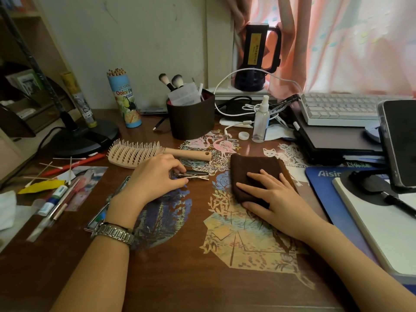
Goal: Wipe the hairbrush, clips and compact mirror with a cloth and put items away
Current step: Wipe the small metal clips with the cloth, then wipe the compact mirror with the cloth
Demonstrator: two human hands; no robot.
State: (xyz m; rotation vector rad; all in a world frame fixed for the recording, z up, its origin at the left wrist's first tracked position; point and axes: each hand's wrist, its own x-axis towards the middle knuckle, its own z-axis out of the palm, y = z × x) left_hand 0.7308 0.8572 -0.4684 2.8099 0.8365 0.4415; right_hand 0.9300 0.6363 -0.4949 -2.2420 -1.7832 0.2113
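A beige hairbrush [144, 153] lies on the wooden desk, bristles up, its handle pointing right. Just in front of it my left hand [155, 176] pinches a small bunch of metal hair clips [194, 175] between thumb and fingers, low over the desk. To the right lies a folded dark brown cloth [252, 167]. My right hand [272, 194] rests flat on it with straight, spread fingers. No compact mirror can be made out.
A dark brush holder [191, 118] stands behind the hairbrush, with a spray bottle [261, 122] and white cap [243, 135] to its right. Pens and cotton swabs [58, 176] litter the left side; a lamp base [83, 138] sits behind them. Keyboard [337, 109], phone [400, 143] and mousepad [326, 188] crowd the right.
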